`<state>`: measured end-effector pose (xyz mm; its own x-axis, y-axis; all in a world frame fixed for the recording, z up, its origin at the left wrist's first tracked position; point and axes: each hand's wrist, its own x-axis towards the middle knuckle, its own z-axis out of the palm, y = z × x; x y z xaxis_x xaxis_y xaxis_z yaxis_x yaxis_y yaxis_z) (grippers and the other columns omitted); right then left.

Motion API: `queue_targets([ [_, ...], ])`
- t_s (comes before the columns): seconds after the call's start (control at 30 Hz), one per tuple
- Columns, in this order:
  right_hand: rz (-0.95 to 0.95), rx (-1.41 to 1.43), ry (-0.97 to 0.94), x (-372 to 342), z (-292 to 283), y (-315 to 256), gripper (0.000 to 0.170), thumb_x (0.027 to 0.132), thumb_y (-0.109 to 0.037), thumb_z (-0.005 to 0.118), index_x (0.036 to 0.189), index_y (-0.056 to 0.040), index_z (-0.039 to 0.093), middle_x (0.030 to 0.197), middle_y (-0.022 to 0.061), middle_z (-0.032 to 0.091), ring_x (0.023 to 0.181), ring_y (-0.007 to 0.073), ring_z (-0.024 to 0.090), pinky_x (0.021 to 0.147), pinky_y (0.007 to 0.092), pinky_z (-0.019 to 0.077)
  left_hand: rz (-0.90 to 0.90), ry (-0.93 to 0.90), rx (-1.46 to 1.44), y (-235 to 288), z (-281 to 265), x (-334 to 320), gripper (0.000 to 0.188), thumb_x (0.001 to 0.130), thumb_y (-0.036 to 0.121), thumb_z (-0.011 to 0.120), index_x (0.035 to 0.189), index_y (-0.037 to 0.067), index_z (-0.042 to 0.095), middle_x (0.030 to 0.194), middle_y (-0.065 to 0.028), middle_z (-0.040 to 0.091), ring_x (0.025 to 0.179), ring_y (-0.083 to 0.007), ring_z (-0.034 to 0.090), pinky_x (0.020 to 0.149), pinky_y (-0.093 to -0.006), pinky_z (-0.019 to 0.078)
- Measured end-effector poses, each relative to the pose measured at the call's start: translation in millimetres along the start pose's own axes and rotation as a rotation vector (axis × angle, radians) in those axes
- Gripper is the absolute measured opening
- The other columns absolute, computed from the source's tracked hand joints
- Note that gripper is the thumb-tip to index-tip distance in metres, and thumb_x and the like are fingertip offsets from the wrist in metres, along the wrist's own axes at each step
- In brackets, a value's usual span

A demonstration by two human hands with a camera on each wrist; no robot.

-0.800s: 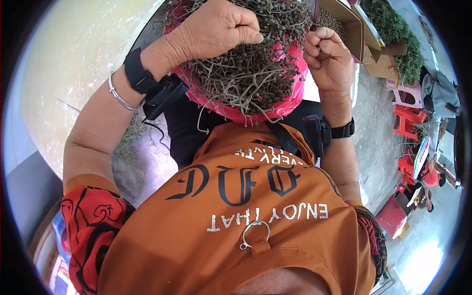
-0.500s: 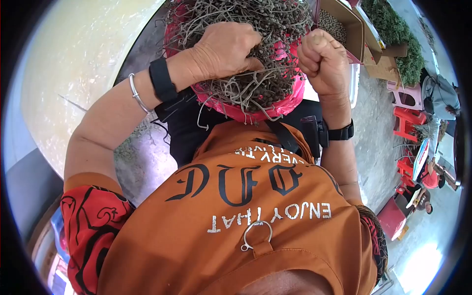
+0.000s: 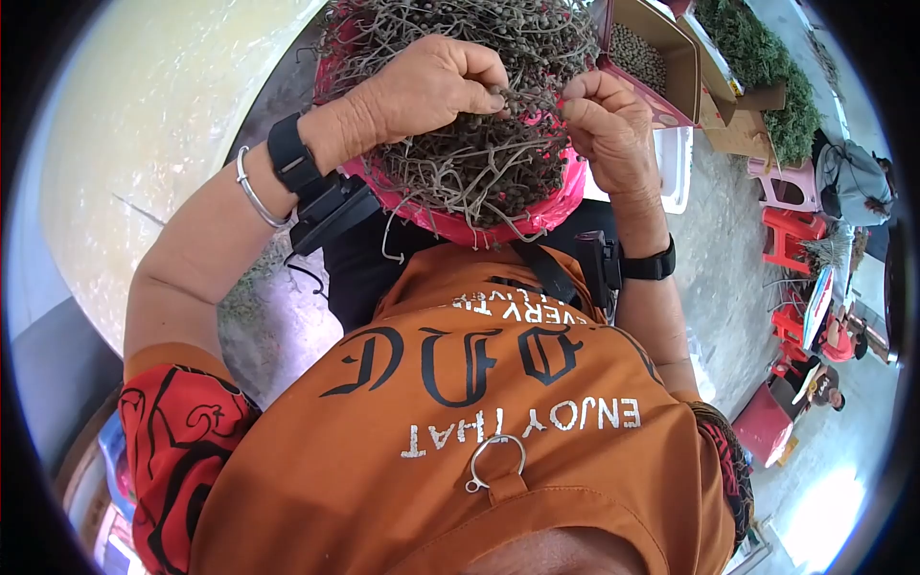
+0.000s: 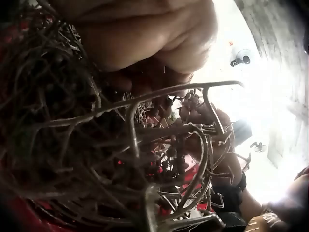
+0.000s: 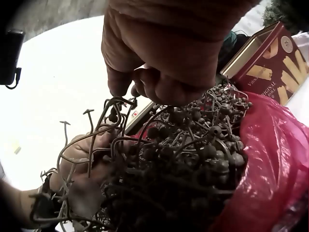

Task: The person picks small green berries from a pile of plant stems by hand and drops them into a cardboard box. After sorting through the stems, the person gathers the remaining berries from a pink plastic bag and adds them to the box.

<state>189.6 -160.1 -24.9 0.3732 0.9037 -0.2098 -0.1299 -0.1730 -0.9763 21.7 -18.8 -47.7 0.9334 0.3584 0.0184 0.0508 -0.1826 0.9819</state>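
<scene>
A heap of dried stems with small round berries (image 3: 460,177) fills a pink plastic bag (image 3: 565,196) at my lap. Over the heap, my left hand (image 3: 436,88) pinches a dried stem (image 3: 525,98) between thumb and index finger. My right hand (image 3: 615,129) faces it from the other side, its thumb and index finger pinched at the far end of the stem. In the right wrist view, the right fingertips (image 5: 119,87) meet at a thin curved stem. The left hand's fingertips are mostly hidden in the left wrist view, behind stems.
Beyond my right hand stands an open carton (image 3: 685,57) with loose round berries (image 3: 637,57) in it. A white tray (image 3: 676,172) lies below the carton. Green plants (image 3: 767,86) and stools (image 3: 793,240) are farther right. A pale tabletop (image 3: 144,125) lies left.
My left hand dipped lower over the heap, then came up with a stem. The right hand, curled in a fist before, has moved left and its fingertips now pinch near the left ones.
</scene>
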Motion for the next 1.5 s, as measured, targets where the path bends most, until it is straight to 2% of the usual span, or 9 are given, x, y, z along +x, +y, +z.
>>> queue_targets([
  [0.13,-0.004,0.057,-0.024,-2.4,5.6,-0.7,0.016,0.080,-0.002,0.057,0.096,0.0010,0.057,0.059,-0.0035,0.042,0.044,0.0034,0.032,0.040,0.0175,0.0244,-0.040,0.002,-0.221,4.9,-2.1,-9.7,0.007,0.081,0.006,0.059,0.086,0.002,0.061,0.074,-0.0030,0.063,0.060,-0.0060,0.052,0.054,-0.0203,0.0421],
  [0.23,-0.078,0.226,-0.149,-0.6,-0.7,1.6,0.026,0.081,-0.004,0.056,0.105,0.0036,0.054,0.060,-0.0036,0.041,0.045,0.0036,0.031,0.041,0.0175,0.0237,-0.180,-0.094,-0.408,15.0,-5.8,-13.3,0.011,0.083,0.007,0.058,0.093,0.003,0.059,0.071,-0.0031,0.061,0.058,-0.0029,0.048,0.048,-0.0172,0.0374],
  [0.53,-0.091,0.335,-0.160,-5.3,-4.7,3.2,0.026,0.084,-0.008,0.053,0.107,0.0045,0.055,0.059,-0.0033,0.040,0.047,0.0041,0.031,0.041,0.0182,0.0237,-0.108,-0.007,-0.403,11.5,2.3,-16.6,0.011,0.087,0.013,0.058,0.094,0.005,0.058,0.074,-0.0026,0.060,0.052,-0.0024,0.045,0.044,-0.0164,0.0349],
  [0.63,-0.197,0.169,-0.157,-7.0,-4.8,0.3,0.025,0.082,-0.009,0.056,0.104,0.0031,0.058,0.060,-0.0039,0.043,0.048,0.0035,0.032,0.042,0.0186,0.0249,-0.069,0.015,-0.649,9.1,0.4,-15.9,0.011,0.089,0.016,0.056,0.093,0.006,0.058,0.074,-0.0024,0.060,0.051,-0.0027,0.044,0.044,-0.0168,0.0350],
  [0.77,-0.245,-0.055,-0.114,-12.1,10.2,-15.5,0.023,0.078,-0.009,0.062,0.099,0.0011,0.061,0.061,-0.0049,0.046,0.050,0.0025,0.035,0.046,0.0175,0.0272,-0.124,-0.026,-0.710,8.0,-2.9,-14.7,0.015,0.091,0.020,0.054,0.092,0.006,0.058,0.072,-0.0019,0.059,0.050,-0.0030,0.044,0.044,-0.0172,0.0351],
  [1.07,-0.287,-0.289,-0.067,-8.6,25.2,-18.0,0.024,0.074,-0.011,0.070,0.095,-0.0014,0.063,0.066,-0.0059,0.052,0.058,0.0017,0.043,0.052,0.0161,0.0333,-0.141,-0.015,-0.598,12.1,-0.5,-15.5,0.019,0.091,0.024,0.053,0.089,0.006,0.059,0.070,-0.0018,0.059,0.049,-0.0033,0.043,0.044,-0.0175,0.0355],
  [1.2,-0.301,-0.327,-0.134,-7.0,30.7,-15.9,0.023,0.077,-0.019,0.071,0.091,-0.0019,0.064,0.068,-0.0050,0.055,0.061,0.0023,0.046,0.054,0.0177,0.0369,-0.158,-0.034,-0.430,15.1,-2.1,-16.9,0.018,0.092,0.024,0.053,0.090,0.006,0.057,0.072,-0.0001,0.059,0.056,-0.0024,0.047,0.050,-0.0165,0.0375],
  [1.3,-0.350,-0.376,-0.145,-6.0,33.6,-12.1,0.027,0.080,-0.027,0.069,0.088,-0.0016,0.063,0.068,-0.0039,0.056,0.063,0.0034,0.048,0.055,0.0189,0.0398,-0.042,-0.107,-0.239,17.1,-3.2,-17.9,0.020,0.090,0.025,0.056,0.086,0.005,0.057,0.073,0.0004,0.059,0.063,-0.0024,0.048,0.055,-0.0171,0.0391],
  [1.5,-0.342,-0.470,-0.216,-6.8,32.1,-9.6,0.023,0.084,-0.024,0.065,0.084,-0.0015,0.062,0.064,0.0001,0.058,0.060,0.0045,0.049,0.053,0.0218,0.0418,-0.010,-0.190,-0.236,26.8,0.0,-21.8,0.021,0.085,0.023,0.063,0.082,0.003,0.057,0.071,0.0020,0.056,0.065,-0.0028,0.046,0.058,-0.0182,0.0391],
])
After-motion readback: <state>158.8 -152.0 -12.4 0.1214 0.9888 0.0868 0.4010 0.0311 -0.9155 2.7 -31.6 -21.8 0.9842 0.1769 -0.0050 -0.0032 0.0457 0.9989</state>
